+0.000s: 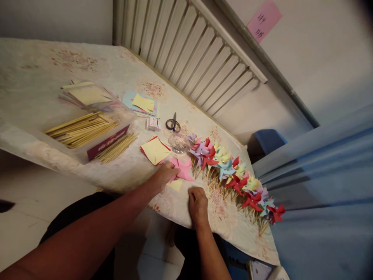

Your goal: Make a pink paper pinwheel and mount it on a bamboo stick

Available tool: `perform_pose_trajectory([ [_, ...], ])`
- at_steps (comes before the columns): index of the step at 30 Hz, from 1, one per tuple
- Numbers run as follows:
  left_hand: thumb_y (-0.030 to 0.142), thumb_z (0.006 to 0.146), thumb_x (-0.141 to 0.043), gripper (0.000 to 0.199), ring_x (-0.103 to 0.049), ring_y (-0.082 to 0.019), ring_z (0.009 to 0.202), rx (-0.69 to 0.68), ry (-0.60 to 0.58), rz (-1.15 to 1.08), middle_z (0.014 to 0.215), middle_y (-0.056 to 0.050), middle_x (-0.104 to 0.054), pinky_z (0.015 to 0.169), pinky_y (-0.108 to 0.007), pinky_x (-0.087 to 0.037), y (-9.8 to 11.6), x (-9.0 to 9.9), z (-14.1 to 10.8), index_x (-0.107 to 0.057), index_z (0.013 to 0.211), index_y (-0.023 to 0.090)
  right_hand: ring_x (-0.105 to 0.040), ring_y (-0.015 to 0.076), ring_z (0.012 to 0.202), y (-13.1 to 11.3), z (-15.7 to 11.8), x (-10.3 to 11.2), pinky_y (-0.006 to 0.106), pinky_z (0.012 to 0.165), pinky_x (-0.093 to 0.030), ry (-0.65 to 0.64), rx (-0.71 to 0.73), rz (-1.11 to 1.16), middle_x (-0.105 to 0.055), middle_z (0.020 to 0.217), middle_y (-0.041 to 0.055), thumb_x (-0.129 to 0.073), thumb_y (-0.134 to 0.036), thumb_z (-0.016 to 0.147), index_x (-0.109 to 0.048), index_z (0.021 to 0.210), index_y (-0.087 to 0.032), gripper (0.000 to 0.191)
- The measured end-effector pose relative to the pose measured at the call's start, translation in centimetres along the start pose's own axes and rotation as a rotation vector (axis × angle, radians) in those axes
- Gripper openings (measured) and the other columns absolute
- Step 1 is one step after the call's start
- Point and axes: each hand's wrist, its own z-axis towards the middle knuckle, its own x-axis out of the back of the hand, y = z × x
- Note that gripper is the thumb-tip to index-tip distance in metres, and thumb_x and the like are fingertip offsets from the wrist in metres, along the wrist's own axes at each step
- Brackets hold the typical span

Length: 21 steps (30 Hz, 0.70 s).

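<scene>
Pinched in my left hand (166, 175) is a pink paper pinwheel (184, 169), its blades folded inward. My right hand (198, 203) rests with curled fingers on the tablecloth, just below and right of the pinwheel; whether it holds anything small is hidden. A yellow paper piece (175, 184) lies under the pinwheel. Beside my left hand is a stack of cut yellow and red squares (155, 151). Behind the pinwheel stands a clear dish of small pins (179, 144). Finished pinwheels on sticks (225, 168) lie in a long row to the right.
Black scissors (173, 124), a small white box (153, 124) and more coloured paper (142, 103) lie farther back. At left, a plastic container (78, 151) holds wooden sticks (83, 129), with loose sticks (118, 148) beside it. A metal railing (186, 50) runs behind the table.
</scene>
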Motion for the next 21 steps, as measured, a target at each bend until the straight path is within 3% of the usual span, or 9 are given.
perform_pose_trajectory([
  [11,0.023,0.06,-0.061,0.011,-0.044,-0.008,0.049,0.001,0.002,0.008,0.054,0.003,-0.052,0.049,-0.022,-0.025,0.02,-0.13,-0.1,-0.054,0.062,0.016,-0.06,0.0194,0.084,0.0,0.74,0.75,0.031,0.08,-0.049,-0.056,-0.031,0.098,-0.065,0.085,0.0056,-0.049,-0.011,0.086,-0.064,0.076,-0.021,0.021],
  [21,0.017,0.063,-0.061,0.009,-0.047,-0.009,0.051,0.034,0.051,0.0,0.054,0.003,-0.053,0.052,-0.022,-0.034,0.17,-0.26,-0.02,-0.053,0.061,0.016,-0.057,0.0194,0.08,0.02,0.68,0.75,0.031,0.076,-0.046,-0.045,-0.068,0.009,-0.061,0.081,0.0047,-0.047,-0.009,0.085,-0.061,0.075,-0.02,0.02],
])
